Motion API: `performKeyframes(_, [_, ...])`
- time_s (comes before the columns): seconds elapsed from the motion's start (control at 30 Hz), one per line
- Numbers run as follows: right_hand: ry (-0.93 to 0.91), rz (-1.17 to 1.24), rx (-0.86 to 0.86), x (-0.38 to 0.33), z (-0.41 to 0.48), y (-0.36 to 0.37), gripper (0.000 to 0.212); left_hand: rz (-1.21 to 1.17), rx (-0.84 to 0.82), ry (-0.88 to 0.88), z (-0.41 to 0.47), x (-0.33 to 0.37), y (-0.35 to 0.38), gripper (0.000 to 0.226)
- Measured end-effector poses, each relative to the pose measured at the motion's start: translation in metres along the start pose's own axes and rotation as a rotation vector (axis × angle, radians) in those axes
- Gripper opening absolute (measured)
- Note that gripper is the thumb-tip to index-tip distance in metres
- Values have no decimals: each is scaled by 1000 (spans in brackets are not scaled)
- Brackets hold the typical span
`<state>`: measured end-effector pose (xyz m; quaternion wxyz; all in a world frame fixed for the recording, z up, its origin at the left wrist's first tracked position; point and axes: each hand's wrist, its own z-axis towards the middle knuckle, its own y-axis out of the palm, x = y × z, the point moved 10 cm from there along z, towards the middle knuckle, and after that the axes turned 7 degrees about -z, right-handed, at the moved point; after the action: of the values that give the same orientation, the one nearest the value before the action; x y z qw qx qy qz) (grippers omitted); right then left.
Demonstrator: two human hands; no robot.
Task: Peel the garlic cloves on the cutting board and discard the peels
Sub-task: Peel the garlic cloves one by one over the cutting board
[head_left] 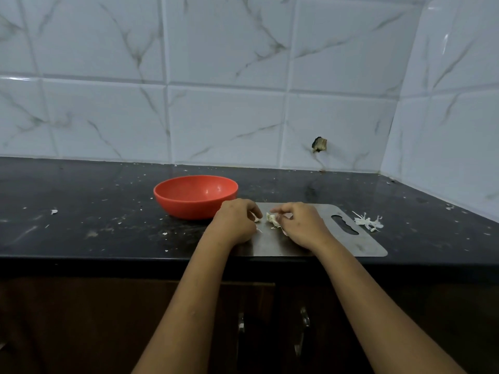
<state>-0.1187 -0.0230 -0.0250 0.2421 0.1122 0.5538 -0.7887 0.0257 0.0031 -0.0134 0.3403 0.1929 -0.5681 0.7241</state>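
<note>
garlic clove (272,219): over the steel cutting board (359,245), near its far edge, so skin likely drops on the board.
right hand (302,225): fingers curled, pinching the clove.
left hand (236,221): curled, pinching a white scrap (257,219); peel or clove, cannot tell.
peel pile (368,223): on the counter, just off the board's right edge.
red bowl (195,197): by the board's far left corner, probably for peeled cloves.

You worked on a matt, brushed-metal cutting board (364,244) over a dark, polished stone table (81,201). Your red bowl (189,203) looked like smooth, glossy plastic, the peel scraps (368,222) papery, and the wall tiles (216,117) glazed.
</note>
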Motion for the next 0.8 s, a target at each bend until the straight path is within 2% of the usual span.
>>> performKeyframes(0.07, [-5, -122, -34, -3, 1, 5, 23, -19, 2, -4, 0, 1, 1, 36])
performKeyframes(0.2, [9, -119, -42, -4, -1, 2, 23, 81, 15, 63, 2, 8, 9, 18])
performKeyframes(0.27, [29, -127, -32, -2, -2, 0, 23, 157, 91, 98, 2, 9, 7, 16])
performKeyframes(0.37, [74, -120, 28, 4, -3, -6, 25, 127, 227, 70, 2, -2, -5, 16])
performKeyframes(0.47, [55, -201, 98, -1, -4, -11, 29, 97, 256, 69, 4, -8, -10, 18])
performKeyframes(0.53, [-58, -251, 203, -17, -9, -20, 33, -51, 205, 65, 5, -12, -9, 24])
performKeyframes(0.6, [-211, -223, 227, -35, -15, -22, 30, -249, 114, 41, 5, -15, -8, 30])
performKeyframes(0.7, [-338, -293, 90, -49, -20, -5, 27, -388, 38, -13, 3, -22, -15, 29])
performKeyframes(0.8, [-333, -368, -31, -48, -19, 8, 30, -434, -129, -110, -2, -29, -13, 34])
